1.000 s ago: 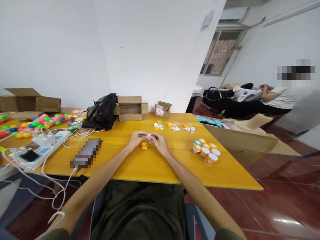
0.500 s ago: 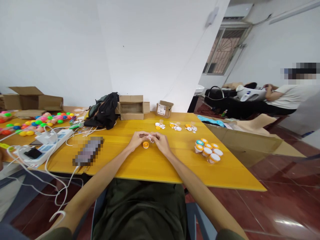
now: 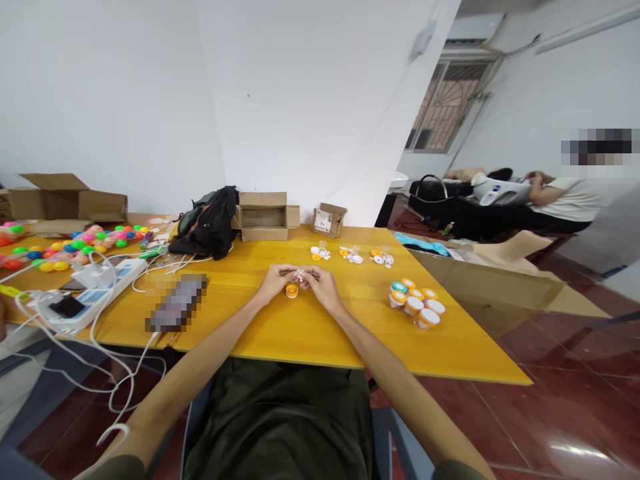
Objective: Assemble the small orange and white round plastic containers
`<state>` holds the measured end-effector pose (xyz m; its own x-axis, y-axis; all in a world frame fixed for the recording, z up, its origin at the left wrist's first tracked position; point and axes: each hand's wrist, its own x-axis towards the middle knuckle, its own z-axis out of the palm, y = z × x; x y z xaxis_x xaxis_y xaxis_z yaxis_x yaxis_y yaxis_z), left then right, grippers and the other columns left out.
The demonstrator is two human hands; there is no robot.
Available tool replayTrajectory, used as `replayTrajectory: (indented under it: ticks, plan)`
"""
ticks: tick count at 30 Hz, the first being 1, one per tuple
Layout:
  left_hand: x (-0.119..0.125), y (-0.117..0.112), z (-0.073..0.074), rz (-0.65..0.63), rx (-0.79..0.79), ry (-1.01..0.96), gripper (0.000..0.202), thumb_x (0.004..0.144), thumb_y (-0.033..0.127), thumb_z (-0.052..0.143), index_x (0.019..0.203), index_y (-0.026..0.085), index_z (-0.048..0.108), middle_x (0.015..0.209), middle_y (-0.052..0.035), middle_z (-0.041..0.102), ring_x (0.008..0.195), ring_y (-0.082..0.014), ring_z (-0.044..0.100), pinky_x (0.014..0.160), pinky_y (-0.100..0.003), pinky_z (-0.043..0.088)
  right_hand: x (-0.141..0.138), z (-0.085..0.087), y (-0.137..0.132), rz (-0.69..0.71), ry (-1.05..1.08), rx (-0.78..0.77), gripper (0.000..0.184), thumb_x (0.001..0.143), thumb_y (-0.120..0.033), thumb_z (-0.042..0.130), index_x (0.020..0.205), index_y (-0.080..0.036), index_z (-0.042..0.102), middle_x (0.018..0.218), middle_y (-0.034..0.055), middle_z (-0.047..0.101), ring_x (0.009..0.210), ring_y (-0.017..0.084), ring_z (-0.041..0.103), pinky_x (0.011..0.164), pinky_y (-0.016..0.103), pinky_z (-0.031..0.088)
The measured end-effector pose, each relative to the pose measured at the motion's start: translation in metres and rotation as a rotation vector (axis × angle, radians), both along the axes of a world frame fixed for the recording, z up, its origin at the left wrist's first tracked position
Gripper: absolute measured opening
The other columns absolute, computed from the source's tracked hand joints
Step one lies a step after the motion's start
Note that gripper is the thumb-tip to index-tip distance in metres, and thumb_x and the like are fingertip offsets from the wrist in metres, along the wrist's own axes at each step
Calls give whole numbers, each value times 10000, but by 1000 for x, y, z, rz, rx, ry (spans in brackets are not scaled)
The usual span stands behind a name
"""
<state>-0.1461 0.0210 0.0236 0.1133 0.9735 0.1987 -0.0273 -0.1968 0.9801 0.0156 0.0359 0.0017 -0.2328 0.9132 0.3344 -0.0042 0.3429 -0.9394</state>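
My left hand (image 3: pixel 275 281) and my right hand (image 3: pixel 320 283) meet over the middle of the yellow table (image 3: pixel 280 333). Both are closed, fingertips together around a small white piece with dark marks (image 3: pixel 300 275); its exact kind is too small to tell. Just below the fingers sits an orange round lid or ring (image 3: pixel 291 291), apart from both hands. Farther back lie three groups of small parts: a clear cup with white and orange pieces (image 3: pixel 321 252), a similar set (image 3: pixel 351 254) beside it, and another (image 3: pixel 383 256) to the right.
Several lidded clear jars (image 3: pixel 414 304) cluster at the right. A phone (image 3: pixel 177 303), a power strip (image 3: pixel 93 297) and white cables lie left. Colourful balls (image 3: pixel 80 247), a dark bag (image 3: pixel 207 223), an open carton (image 3: pixel 265 217) and a small box (image 3: pixel 329 220) stand behind. A person (image 3: pixel 575 193) sits far right.
My fingers have shifted slightly around the small white piece, which is still held between both hands. The orange part and the jars have stayed in place.
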Motion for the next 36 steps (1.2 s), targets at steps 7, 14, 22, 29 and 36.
replayTrajectory:
  ticks: [7, 14, 22, 29, 36]
  plan:
    - [2, 1, 0, 7, 19, 27, 323, 609, 447, 844, 762, 171, 770, 751, -41, 758, 706, -181, 674, 761, -317, 563, 0, 4, -1, 15, 39, -40, 305, 742, -501, 711, 781, -203, 659, 715, 39, 740, 616, 189, 696, 610, 338, 608]
    - [1, -1, 3, 10, 1, 12, 280, 605, 403, 847, 747, 173, 778, 761, -43, 768, 731, -189, 685, 796, -323, 565, 0, 5, -1, 18, 25, -52, 289, 732, -481, 695, 798, -200, 680, 718, 41, 747, 598, 180, 686, 606, 327, 603]
    - [1, -1, 2, -2, -11, -10, 274, 600, 371, 857, 770, 169, 783, 824, -60, 788, 846, -226, 719, 892, -365, 570, 1, 3, -1, 11, 21, -41, 316, 729, -498, 703, 799, -189, 699, 701, 39, 738, 594, 176, 675, 585, 309, 582]
    - [1, 1, -2, -13, -7, -5, 298, 610, 387, 856, 800, 168, 785, 846, -65, 789, 819, -222, 717, 861, -367, 578, 0, 3, -2, -1, 36, -24, 304, 712, -494, 717, 796, -205, 684, 663, 13, 707, 579, 164, 653, 577, 296, 558]
    - [1, 1, -1, -11, 3, 0, 281, 598, 367, 860, 777, 167, 779, 821, -60, 784, 799, -213, 713, 835, -348, 576, 0, 4, -1, -20, 22, 5, 320, 703, -507, 727, 778, -199, 685, 687, 22, 717, 585, 164, 647, 580, 294, 545]
